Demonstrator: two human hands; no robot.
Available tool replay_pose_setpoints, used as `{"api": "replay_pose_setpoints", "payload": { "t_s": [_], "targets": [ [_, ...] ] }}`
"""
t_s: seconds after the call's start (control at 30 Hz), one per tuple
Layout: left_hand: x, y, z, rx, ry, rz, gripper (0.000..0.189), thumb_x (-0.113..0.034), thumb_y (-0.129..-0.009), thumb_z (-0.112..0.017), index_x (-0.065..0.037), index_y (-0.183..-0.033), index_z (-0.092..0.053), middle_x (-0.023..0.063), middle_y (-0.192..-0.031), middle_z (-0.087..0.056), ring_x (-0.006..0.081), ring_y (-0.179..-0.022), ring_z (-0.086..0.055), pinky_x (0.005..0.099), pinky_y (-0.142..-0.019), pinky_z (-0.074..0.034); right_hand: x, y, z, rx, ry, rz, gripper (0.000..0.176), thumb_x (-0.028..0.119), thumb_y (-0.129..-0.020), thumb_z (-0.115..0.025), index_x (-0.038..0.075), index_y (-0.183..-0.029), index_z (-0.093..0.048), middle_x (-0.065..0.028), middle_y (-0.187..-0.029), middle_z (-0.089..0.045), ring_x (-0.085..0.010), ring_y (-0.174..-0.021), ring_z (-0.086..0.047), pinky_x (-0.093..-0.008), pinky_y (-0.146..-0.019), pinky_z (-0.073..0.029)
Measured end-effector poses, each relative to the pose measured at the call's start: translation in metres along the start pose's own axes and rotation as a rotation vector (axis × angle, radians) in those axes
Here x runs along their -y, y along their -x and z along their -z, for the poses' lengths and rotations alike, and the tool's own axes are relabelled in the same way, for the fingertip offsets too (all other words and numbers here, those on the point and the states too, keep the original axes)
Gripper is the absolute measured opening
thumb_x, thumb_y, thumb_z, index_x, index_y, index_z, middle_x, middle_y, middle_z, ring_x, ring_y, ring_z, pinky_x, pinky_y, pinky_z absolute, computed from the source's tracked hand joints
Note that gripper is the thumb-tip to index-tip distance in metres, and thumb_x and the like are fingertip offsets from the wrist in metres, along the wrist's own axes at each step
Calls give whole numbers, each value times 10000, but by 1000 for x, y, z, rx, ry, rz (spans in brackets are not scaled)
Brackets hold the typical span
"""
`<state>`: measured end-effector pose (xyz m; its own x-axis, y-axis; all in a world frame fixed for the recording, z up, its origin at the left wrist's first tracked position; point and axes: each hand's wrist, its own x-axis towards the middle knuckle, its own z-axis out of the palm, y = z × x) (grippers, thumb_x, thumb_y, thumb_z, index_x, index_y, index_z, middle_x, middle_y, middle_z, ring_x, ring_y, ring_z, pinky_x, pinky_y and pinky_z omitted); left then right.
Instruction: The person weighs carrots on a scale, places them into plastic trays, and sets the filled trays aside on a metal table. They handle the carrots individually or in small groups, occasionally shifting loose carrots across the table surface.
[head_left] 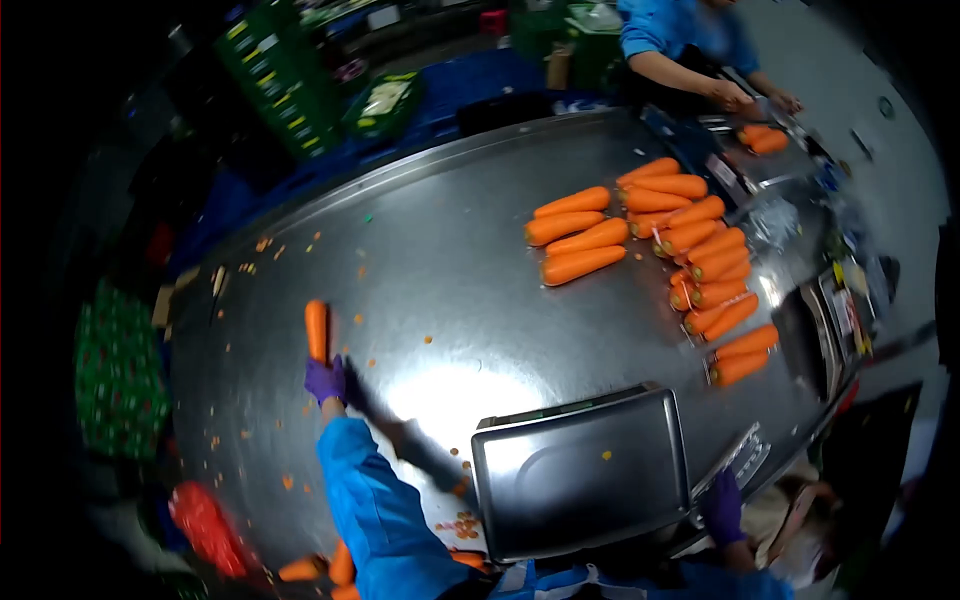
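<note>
My left hand (325, 380), in a purple glove, grips one end of a carrot (317, 330) and holds it over the left part of the steel table (400, 290). On the right, my right hand (722, 510), also gloved in purple, is closed on the lower end of a clear plastic tray (738, 460), beside the scale's metal pan (580, 475). Its fingers are partly hidden. A group of carrots (585, 263) lies side by side farther back. More carrots (740, 355) sit in clear trays along the table's right side.
Carrot scraps are scattered on the left, with a knife-like tool (218, 282) near the edge. Loose carrots (342, 565) and a red plastic bag (210, 530) are at the lower left. A co-worker (690, 50) handles carrots at the upper right. Green crates (275, 80) stand behind.
</note>
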<state>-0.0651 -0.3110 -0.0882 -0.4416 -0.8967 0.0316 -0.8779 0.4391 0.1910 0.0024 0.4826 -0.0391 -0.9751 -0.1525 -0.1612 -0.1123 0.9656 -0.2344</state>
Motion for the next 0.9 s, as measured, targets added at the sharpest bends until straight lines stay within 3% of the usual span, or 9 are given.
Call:
{"api": "replay_pose_setpoints", "payload": {
  "t_s": [0.07,0.17,0.27,0.33,0.4,0.43,0.53,0.77,0.9],
  "targets": [
    [-1,-4,-3,-88,2,24,473,-395,-757,-614,-31,-1048,-531,210,-927,-608,382,-850,-593,458,-733,-469,25,1,18,-14,-102,33,421,171,-723,-594,-27,-1082,-500,-256,-1064,-507,-429,-962,-489,-494,-860,-381],
    [17,-4,-14,-107,113,-65,388,-372,-774,-605,-38,-969,-567,197,-844,-623,381,-786,-607,454,-663,-475,24,17,2,41,-15,65,354,207,-760,-564,11,-1054,-532,-204,-974,-553,-377,-878,-538,-491,-817,-397],
    [55,-4,-30,0,329,-46,362,-371,-819,-573,-33,-948,-575,151,-842,-633,295,-742,-630,398,-610,-479,32,37,-15,160,272,-19,351,280,-791,-513,75,-1073,-549,-127,-842,-591,-306,-789,-574,-455,-673,-419],
    [78,11,-17,540,1130,148,380,-365,-873,-524,-16,-1012,-581,110,-840,-627,196,-738,-617,313,-625,-489,33,41,-18,107,249,-14,295,254,-781,-521,86,-1022,-553,-138,-818,-586,-316,-758,-570,-446,-650,-413],
    [75,71,10,437,1359,179,387,-358,-873,-538,3,-1010,-572,75,-827,-613,144,-686,-596,271,-585,-495,27,36,-19,137,250,3,263,245,-774,-523,91,-986,-552,-138,-805,-580,-315,-738,-567,-444,-645,-409],
    [75,102,24,393,1301,146,385,-321,-880,-537,23,-1050,-557,96,-867,-613,167,-724,-599,286,-624,-510,20,38,-24,183,259,7,231,236,-767,-525,96,-949,-551,-139,-791,-574,-314,-718,-563,-442,-640,-406],
    [81,188,70,396,1493,-16,378,-275,-901,-511,37,-1115,-519,125,-984,-587,175,-874,-576,290,-741,-491,2,41,-44,-111,188,141,190,285,-681,-608,107,-733,-567,-123,-713,-552,-319,-664,-547,-444,-585,-396],
    [61,303,159,470,1693,-197,449,-204,-851,-576,16,-1212,-426,121,-1091,-544,202,-940,-549,336,-848,-436,22,47,-38,-279,255,113,131,168,-748,-507,92,-833,-571,-105,-768,-554,-279,-754,-548,-420,-720,-397],
    [25,328,179,724,1955,-429,550,-154,-741,-667,-20,-1210,-414,91,-1021,-522,213,-898,-516,353,-840,-411,28,44,-58,-333,291,4,147,143,-757,-501,79,-870,-571,-112,-795,-549,-277,-777,-548,-407,-762,-404]
  ]
}}
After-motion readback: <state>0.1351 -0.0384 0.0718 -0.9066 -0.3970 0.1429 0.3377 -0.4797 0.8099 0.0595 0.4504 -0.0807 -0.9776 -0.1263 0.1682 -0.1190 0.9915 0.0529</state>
